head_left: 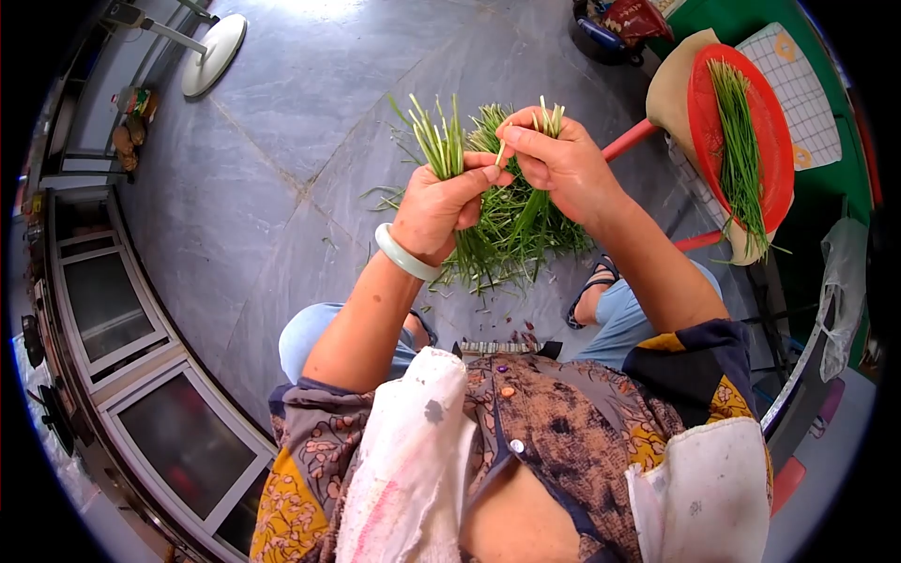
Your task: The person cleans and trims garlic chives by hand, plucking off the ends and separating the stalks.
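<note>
- Head view: the left hand [441, 202] is closed around a bunch [437, 145] of long green stalks, pale ends up, above the far side of the lap.
- The right hand [566, 161] pinches a pale stalk [500, 153] between thumb and forefinger, its tip meeting the left hand's fingers; a second bunch [550, 120] is gripped in the same hand.
- Beneath both hands, a loose heap [530, 235] of greens lies tangled on the floor [253, 239], with scraps scattered around its near edge.
- The work seems partway along: an aligned bundle [739, 141] looks finished, the held stalks appear in progress, and the heap is probably left to sort.
- To the right, the red basin [781, 155] holds that bundle, laid lengthwise, some tips hanging over the near rim.
- At far right hangs a clear plastic bag [843, 291]; its contents, if any, cannot be made out.
</note>
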`<state>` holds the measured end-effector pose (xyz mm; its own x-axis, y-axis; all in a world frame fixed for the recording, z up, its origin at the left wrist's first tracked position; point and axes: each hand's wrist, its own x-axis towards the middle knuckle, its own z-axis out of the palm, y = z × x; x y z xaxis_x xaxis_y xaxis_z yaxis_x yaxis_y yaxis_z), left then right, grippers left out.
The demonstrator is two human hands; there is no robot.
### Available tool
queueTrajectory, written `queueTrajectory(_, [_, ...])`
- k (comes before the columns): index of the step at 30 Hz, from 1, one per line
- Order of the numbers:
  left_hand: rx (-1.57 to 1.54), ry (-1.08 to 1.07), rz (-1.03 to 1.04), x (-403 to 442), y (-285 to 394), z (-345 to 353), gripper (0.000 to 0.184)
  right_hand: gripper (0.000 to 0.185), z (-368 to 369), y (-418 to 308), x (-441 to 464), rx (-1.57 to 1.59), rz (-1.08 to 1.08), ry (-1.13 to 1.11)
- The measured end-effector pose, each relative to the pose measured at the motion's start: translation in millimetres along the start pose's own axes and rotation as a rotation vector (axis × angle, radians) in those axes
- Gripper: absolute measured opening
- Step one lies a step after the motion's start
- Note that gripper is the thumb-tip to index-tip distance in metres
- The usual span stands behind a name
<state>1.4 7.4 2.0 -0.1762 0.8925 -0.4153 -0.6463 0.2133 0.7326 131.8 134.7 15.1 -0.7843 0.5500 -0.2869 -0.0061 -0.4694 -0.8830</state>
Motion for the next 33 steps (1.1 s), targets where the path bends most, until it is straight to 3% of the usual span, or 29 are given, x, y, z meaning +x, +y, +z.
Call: queueTrajectory(33, [0.018, 0.037, 0.03, -0.4, -2.9, 1.0, 0.017, 0.01, 0.4, 7.8, -5.3, 0.01, 0.115, -0.078])
